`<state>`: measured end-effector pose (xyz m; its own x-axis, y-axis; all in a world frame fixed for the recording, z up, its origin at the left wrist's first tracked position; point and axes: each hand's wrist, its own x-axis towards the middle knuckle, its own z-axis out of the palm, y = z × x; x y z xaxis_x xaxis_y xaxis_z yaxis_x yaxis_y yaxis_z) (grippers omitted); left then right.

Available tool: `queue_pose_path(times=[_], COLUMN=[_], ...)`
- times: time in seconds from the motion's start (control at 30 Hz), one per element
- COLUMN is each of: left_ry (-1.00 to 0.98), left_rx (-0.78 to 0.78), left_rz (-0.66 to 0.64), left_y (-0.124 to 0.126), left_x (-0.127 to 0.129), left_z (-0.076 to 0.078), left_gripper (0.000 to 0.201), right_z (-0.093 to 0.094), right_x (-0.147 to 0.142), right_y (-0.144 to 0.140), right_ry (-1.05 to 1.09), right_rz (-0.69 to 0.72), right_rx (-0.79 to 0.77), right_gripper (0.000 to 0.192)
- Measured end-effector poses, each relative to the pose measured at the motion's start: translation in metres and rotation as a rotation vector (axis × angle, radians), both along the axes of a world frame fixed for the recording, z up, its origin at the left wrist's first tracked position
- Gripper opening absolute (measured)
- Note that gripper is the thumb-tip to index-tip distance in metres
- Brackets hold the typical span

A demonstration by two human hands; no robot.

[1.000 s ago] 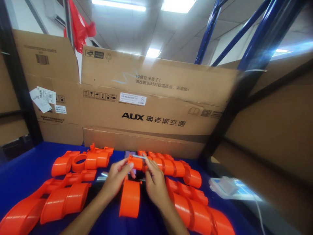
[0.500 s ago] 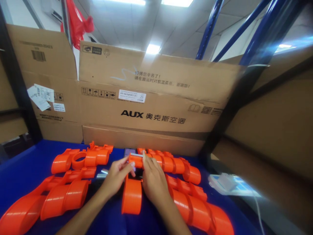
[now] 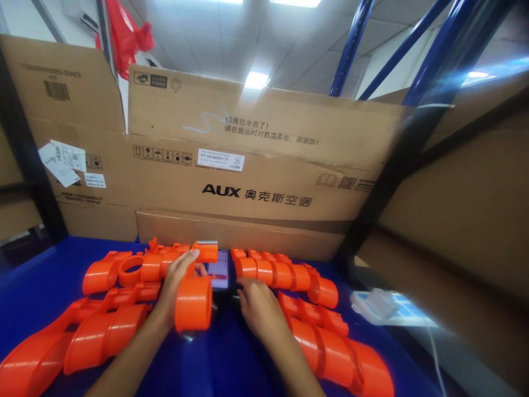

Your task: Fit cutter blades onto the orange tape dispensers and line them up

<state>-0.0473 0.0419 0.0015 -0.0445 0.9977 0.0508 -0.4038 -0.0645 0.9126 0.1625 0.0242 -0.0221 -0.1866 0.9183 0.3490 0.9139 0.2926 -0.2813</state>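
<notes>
My left hand [image 3: 173, 281] grips an orange plastic duct part [image 3: 194, 300] and holds it just above the blue table [image 3: 37, 275], its narrow end up near the phone. My right hand [image 3: 257, 306] rests low on the table with fingers loosely bent and nothing in it, its fingertips by the edge of a phone [image 3: 218, 269] that lies flat with a lit screen. Orange parts lie on both sides of my hands.
Several orange duct parts lie at the left [image 3: 124, 270] and in a row at the right [image 3: 289, 275]. Large cardboard boxes [image 3: 256, 182] wall the back and right. A white and blue pad [image 3: 384, 306] sits at the table's right edge.
My left hand has carried the orange part leftward, away from my right hand, which let go and dropped toward the table. The phone is now uncovered.
</notes>
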Motion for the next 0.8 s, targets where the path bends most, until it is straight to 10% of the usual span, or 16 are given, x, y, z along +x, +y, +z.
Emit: queue_pose_path(times=[0.8], left_ry=[0.116], left_rx=[0.160], left_rz=[-0.051], left_y=[-0.003], left_x=[0.014], left_z=[-0.004], left_gripper=[0.037], right_z=[0.008], right_x=[-0.010], right_y=[0.004], right_ry=[-0.165], right_rz=[-0.083], right_rx=[-0.283], right_gripper=[0.030])
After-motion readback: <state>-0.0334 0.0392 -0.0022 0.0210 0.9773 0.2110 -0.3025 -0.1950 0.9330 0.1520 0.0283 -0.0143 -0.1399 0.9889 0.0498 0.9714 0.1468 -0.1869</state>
